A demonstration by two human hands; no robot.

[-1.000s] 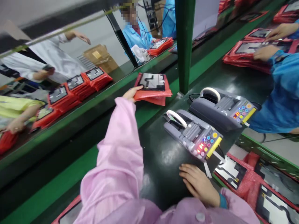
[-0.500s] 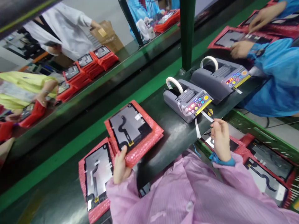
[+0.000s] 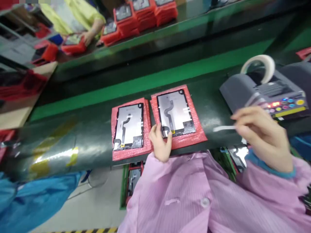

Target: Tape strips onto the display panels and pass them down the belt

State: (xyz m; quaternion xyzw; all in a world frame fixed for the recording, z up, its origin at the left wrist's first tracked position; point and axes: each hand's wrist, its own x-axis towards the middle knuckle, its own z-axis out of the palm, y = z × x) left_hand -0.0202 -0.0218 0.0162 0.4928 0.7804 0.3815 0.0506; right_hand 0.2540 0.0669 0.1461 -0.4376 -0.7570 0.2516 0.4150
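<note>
My right hand (image 3: 264, 137), smeared a little by motion, pinches one end of a short white tape strip (image 3: 224, 128) that points left over the bench edge. My left hand (image 3: 160, 144) grips the lower left corner of a tablet screen (image 3: 178, 110), with finger and thumb around a dark flex cable end. This screen lies back side up on a red bubble-wrap pouch (image 3: 198, 129). Left of it, a second tablet screen (image 3: 132, 126) with a similar cable rests on its own red pouch (image 3: 147, 129). A grey tape dispenser (image 3: 245, 90) with a white tape roll (image 3: 269, 69) stands beyond my right hand.
Another grey machine (image 3: 298, 72) sits at the far right. Yellow tape (image 3: 73, 157) sticks to the dark bench (image 3: 94, 129). Below are green crates (image 3: 123, 187) with more screens. A blue sleeve (image 3: 43, 191) is at lower left. Across the line, a person in yellow (image 3: 75, 14) handles red pouches (image 3: 143, 21).
My right hand has pulled the tape strip away from the dispenser and moved left with it. My left hand stays at the screen's corner. The view has swung left.
</note>
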